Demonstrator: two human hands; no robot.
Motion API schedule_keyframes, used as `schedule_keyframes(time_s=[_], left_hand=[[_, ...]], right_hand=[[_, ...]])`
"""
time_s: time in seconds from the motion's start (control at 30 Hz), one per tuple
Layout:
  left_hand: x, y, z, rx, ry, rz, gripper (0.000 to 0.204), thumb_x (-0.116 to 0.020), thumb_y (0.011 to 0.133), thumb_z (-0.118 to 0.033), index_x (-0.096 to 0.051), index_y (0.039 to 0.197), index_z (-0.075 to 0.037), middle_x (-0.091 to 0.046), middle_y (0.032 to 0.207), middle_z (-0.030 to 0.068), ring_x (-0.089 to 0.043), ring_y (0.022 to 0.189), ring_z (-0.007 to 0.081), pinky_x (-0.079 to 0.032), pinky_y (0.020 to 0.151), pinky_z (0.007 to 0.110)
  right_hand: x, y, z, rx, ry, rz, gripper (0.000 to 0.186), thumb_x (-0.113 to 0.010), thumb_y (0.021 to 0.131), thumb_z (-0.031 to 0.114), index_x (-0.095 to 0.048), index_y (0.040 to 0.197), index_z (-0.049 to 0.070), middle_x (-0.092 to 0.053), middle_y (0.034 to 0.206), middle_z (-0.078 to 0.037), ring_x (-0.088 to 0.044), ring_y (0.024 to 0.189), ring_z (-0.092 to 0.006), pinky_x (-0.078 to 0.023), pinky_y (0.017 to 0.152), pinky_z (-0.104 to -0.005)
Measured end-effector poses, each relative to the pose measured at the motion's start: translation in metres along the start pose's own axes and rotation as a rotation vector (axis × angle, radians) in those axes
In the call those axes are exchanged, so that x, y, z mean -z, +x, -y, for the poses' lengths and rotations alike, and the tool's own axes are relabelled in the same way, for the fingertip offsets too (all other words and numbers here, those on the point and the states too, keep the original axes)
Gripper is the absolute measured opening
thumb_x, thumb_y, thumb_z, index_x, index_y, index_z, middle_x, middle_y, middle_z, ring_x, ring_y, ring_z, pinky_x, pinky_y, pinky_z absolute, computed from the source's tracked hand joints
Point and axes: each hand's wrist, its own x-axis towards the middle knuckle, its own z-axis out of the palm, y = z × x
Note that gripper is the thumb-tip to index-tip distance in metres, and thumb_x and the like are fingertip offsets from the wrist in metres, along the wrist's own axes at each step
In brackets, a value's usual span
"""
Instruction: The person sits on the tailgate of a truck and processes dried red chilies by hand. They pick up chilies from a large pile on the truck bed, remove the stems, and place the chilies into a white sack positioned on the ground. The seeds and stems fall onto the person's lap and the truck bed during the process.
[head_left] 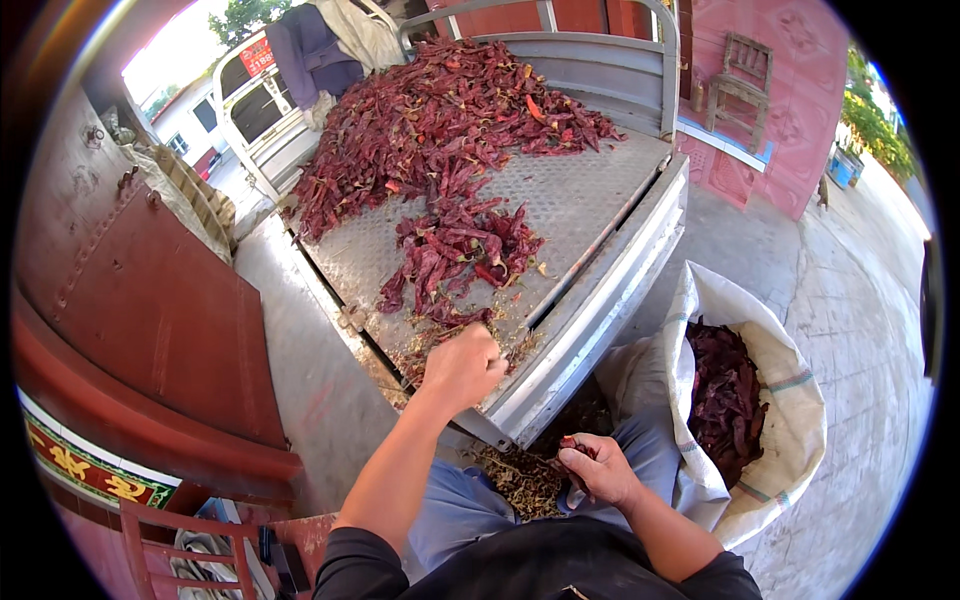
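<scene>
My left hand (465,368) is closed, knuckles up, over the near end of the truck bed. Whatever its fingers hold, if anything, is hidden beneath them. Just beyond it lies a small pile of dried red chili peppers (455,255), with stem bits and chaff around the hand. Low in front of my body, above my lap, my right hand (600,470) is closed around dried chili peppers (571,443); a red end shows past the thumb. To its right stands a white woven sack (795,455) with its mouth spread, holding dark dried chilies (722,390).
A large heap of dried chilies (420,120) covers the far part of the metal truck bed (590,190). Stems and scraps (530,485) lie on the ground between my legs. A red metal door (150,310) is at left, a red chair (185,550) lower left, a wooden chair (742,90) far right.
</scene>
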Motion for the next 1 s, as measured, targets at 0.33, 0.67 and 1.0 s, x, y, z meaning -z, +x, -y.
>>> schedule_keyframes(time_s=[0.33, 0.67, 1.0], left_hand=[[-0.008, 0.058, 0.049, 0.015, 0.151, -0.36, 0.016, -0.07, 0.087, -0.008, -0.059, 0.097, -0.004, -0.069, 0.101, 0.0152, -0.07, 0.09, 0.0408, -0.055, 0.076, 0.052], [-0.007, -0.039, -0.045, 0.172, -0.959, -0.014, 0.018, -0.076, 0.09, -0.003, -0.061, 0.082, -0.002, -0.076, 0.094, 0.0075, -0.066, 0.074, 0.0101, -0.052, 0.065, 0.025], [-0.047, -0.101, -0.037, 0.196, -1.256, -0.061, 0.017, -0.08, 0.09, 0.0, -0.07, 0.103, -0.002, -0.072, 0.099, 0.0039, -0.066, 0.086, 0.0074, -0.054, 0.074, 0.024]], right_hand=[[0.0, 0.0, 0.01, -0.017, 0.065, -0.121, 0.018, -0.078, 0.094, 0.017, -0.063, 0.09, 0.007, -0.054, 0.071, 0.007, -0.048, 0.061, -0.0025, -0.04, 0.055, -0.0229], [-0.003, 0.04, 0.051, 0.364, -0.087, -0.187, 0.026, -0.078, 0.092, 0.013, -0.071, 0.115, 0.002, -0.064, 0.088, 0.005, -0.057, 0.08, -0.0033, -0.051, 0.075, -0.0239], [-0.01, 0.044, 0.027, 0.24, -0.181, 0.004, 0.019, -0.076, 0.095, 0.017, -0.072, 0.103, 0.001, -0.07, 0.085, -0.001, -0.062, 0.079, -0.0073, -0.054, 0.074, -0.029]])
